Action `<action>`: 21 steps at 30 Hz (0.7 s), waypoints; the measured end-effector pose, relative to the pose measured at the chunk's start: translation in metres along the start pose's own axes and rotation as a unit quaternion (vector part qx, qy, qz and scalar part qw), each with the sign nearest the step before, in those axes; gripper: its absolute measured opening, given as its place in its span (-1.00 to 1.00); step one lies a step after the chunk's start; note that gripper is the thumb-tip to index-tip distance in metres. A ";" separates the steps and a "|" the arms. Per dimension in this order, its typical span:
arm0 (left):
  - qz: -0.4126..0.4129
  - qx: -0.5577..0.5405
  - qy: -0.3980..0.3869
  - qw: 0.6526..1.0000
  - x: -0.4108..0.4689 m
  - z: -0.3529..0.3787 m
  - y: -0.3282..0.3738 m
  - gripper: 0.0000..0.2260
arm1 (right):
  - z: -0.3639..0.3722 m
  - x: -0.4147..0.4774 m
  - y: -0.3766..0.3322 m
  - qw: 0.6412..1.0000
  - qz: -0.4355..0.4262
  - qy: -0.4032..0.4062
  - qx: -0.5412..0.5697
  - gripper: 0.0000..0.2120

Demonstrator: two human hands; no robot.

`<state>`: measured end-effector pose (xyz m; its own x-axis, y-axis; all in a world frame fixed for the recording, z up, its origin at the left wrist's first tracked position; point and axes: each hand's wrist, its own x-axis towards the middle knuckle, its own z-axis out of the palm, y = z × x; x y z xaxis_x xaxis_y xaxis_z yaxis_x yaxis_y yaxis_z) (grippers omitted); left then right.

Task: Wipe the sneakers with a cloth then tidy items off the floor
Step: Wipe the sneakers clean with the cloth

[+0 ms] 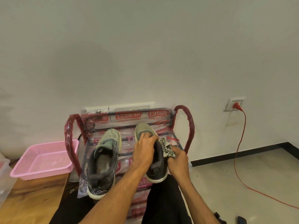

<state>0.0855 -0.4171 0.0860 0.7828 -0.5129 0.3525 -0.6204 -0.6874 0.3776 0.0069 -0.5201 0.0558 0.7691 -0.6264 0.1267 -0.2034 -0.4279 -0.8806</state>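
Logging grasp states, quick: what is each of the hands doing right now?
Left hand: grips the sneaker at its opening.
Right hand: holds the patterned cloth bunched against that sneaker's side.

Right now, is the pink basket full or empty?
Empty. The pink basket shows a bare mesh floor, nothing in it; the red rack hides one far corner.

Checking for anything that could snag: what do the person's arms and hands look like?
Left hand and right hand are bare: no gloves, rings or watch visible. Both forearms are bare too, no sleeve in view. Black trousers cover the legs.
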 end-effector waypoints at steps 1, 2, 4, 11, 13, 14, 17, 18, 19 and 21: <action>0.001 -0.020 0.008 1.000 0.001 0.002 0.002 -0.64 | -0.001 0.001 0.001 1.000 0.005 0.005 0.006 -0.73; 0.002 -0.039 0.011 0.999 0.002 0.003 0.004 -0.65 | -0.002 0.001 0.002 1.000 0.010 0.009 0.009 -0.72; 0.003 -0.068 0.003 0.998 0.004 0.005 0.006 -0.66 | -0.003 0.001 0.005 1.000 0.024 0.015 0.007 -0.72; 0.031 0.007 -0.070 0.997 0.017 0.004 0.007 -0.57 | -0.006 0.003 0.011 0.999 0.039 0.011 0.003 -0.70; 0.055 0.065 -0.088 0.993 0.017 0.003 0.010 -0.54 | -0.007 0.004 0.010 0.999 0.037 0.009 -0.001 -0.72; 0.065 0.087 -0.088 0.990 0.017 0.002 0.010 -0.55 | -0.007 0.004 0.010 0.999 0.037 0.007 -0.003 -0.73; 0.076 0.120 -0.061 0.988 0.017 0.002 0.010 -0.64 | -0.008 0.005 0.009 0.999 0.043 0.006 -0.010 -0.74; 0.077 0.121 -0.054 0.988 0.017 0.001 0.010 -0.64 | -0.009 0.006 0.008 0.999 0.041 0.010 -0.013 -0.74; 0.078 0.119 -0.049 0.989 0.017 0.001 0.009 -0.62 | -0.010 0.008 0.008 0.999 0.038 0.015 -0.015 -0.74; 0.072 0.101 -0.044 0.991 0.017 0.000 0.007 -0.59 | -0.011 0.011 0.006 0.999 0.037 0.019 -0.014 -0.75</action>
<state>0.0943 -0.4305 0.0941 0.6931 -0.6505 0.3105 -0.7110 -0.6879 0.1460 0.0071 -0.5366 0.0565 0.7283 -0.6806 0.0795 -0.2758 -0.3974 -0.8752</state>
